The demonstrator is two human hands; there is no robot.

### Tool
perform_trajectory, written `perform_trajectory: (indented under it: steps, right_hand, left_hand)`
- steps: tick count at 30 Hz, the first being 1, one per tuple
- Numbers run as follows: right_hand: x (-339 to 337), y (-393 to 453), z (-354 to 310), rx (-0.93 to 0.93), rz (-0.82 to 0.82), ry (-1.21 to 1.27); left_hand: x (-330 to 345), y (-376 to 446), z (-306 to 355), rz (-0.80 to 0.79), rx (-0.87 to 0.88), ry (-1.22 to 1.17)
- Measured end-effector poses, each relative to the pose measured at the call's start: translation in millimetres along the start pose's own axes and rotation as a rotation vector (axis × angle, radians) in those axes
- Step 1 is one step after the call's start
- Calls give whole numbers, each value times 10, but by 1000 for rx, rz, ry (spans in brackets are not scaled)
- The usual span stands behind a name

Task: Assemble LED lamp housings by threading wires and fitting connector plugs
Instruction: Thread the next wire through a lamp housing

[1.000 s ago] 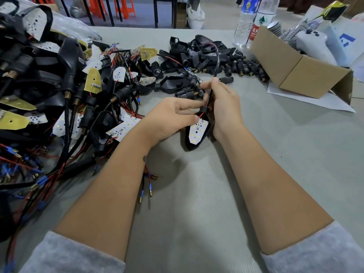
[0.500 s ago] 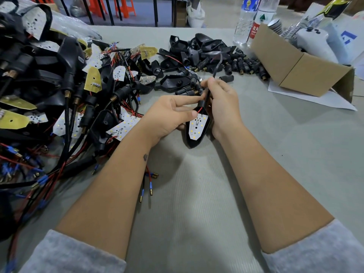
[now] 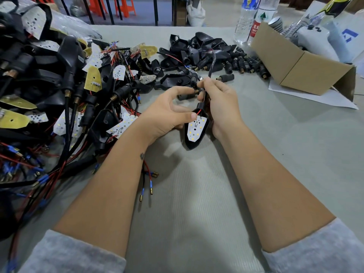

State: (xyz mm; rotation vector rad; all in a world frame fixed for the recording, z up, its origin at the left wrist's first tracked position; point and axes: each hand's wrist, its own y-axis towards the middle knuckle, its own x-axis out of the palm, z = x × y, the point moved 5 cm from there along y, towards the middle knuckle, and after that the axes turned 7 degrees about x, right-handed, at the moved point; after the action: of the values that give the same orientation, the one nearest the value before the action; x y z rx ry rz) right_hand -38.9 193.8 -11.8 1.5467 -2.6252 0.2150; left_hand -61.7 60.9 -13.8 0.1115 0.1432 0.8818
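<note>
A black pointed lamp housing (image 3: 192, 143) with a white LED board (image 3: 197, 128) in it lies at the table's middle, tip toward me. My left hand (image 3: 167, 113) holds the housing, thumb pressed at the board's upper edge by the red wire. My right hand (image 3: 220, 101) pinches the black sheathed wire (image 3: 212, 65) that runs up out of the housing's neck; the wire curves away above the fingers. A small brass-tipped plug (image 3: 195, 91) shows between both hands' fingertips.
A big heap of wired lamp housings and LED boards (image 3: 65, 91) fills the left. Empty black housings and connector plugs (image 3: 212, 54) are piled at the back. A cardboard box (image 3: 299, 62), two water bottles (image 3: 254, 18) and loose wire ends (image 3: 149, 182) lie around.
The housing has slid down toward me as the right hand pulled the wire upward through the neck. My left thumb moved onto the board's top edge.
</note>
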Motion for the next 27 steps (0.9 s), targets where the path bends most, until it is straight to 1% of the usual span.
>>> perform_trajectory:
  steps: [5,14,16,18,22,25,27]
  right_hand:
    - [2,0,11,-1,-11,50]
    - [26,-34,-8,49,-54,-44]
    - [25,-37,-19,45,-68,-77]
    - [26,-39,-26,42,-88,-124]
    - [79,-44,-36,-41,-142,-228]
    - [115,-54,-45,-126,-140,-313]
    - [116,-49,-52,-144,-149,-331]
  left_hand:
    - [5,1,15,-37,0,1]
    - [-65,10,-10,109,30,-22]
    - [-78,12,-17,108,13,-25]
    - [-75,12,-24,66,-19,-38]
    - [-74,13,-43,-36,-76,-56]
    - [-112,-2,-68,-8,-114,-64]
    - [-131,-6,-72,-2,-114,-55]
